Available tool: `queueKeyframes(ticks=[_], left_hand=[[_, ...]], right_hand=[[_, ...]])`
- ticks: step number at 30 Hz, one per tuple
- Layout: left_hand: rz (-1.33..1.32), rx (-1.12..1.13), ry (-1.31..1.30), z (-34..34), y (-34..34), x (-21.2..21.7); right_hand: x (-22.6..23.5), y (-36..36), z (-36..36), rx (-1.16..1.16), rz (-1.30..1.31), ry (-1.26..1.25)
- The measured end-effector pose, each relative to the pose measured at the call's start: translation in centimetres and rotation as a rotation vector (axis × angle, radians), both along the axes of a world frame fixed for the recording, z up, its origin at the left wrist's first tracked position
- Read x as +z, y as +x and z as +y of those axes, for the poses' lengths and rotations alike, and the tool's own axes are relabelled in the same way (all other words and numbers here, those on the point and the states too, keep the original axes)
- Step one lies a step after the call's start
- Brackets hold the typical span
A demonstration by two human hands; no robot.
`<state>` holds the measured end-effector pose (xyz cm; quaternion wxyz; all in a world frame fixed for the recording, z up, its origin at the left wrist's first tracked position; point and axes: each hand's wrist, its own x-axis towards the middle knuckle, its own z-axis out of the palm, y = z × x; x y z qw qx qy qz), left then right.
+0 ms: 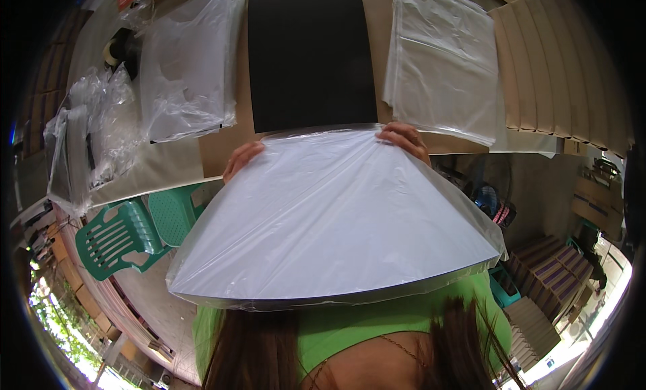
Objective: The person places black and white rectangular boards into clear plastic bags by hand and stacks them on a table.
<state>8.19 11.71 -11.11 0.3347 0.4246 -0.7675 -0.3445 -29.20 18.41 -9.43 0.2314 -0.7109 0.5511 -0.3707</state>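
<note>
A large white sheet in a clear plastic bag (336,222) spans the middle, tilted between the table edge and my body. A thin dark edge shows along its near side. My left hand (243,159) grips its far left corner, fingers bent over the edge. At the far right corner, my right hand (406,140) has its fingers curled over the plastic; both thumbs are hidden. Just beyond the bagged sheet, a flat black sheet (313,60) lies on the table.
Clear plastic bags (444,67) are stacked right of the black sheet, beside a row of folded cardboard (558,67). To the left lie a plastic-wrapped sheet (188,67), crumpled plastic (111,121) and a tape roll (113,52). A green plastic chair (121,239) stands below the table's left side.
</note>
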Motion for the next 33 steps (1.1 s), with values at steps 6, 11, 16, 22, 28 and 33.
queueKeyframes(ticks=[6, 11, 16, 22, 28, 33], left_hand=[[0.171, -0.13, 0.298, -1.5, -0.7, -0.8], [0.14, -0.029, 0.283, -2.2, 1.3, -5.7], [-0.029, 0.214, -0.042, -1.0, -0.1, -4.4], [0.029, 0.004, 0.072, 0.0, -1.0, -0.7], [0.041, -0.059, 0.218, -2.1, -1.3, -2.5], [0.074, -0.219, 0.139, -2.8, -0.8, -2.9]], right_hand=[[-3.0, 0.4, -0.5, 0.054, -0.228, 0.205], [-6.5, 0.2, -0.1, -0.077, -0.116, 0.175], [-3.7, 0.3, -0.1, -0.105, 0.068, 0.121], [-0.8, 1.2, -0.7, 0.011, -0.007, 0.022], [-4.4, 1.3, -1.3, -0.014, -0.062, 0.106], [-5.3, 1.0, -1.8, -0.039, -0.161, 0.076]])
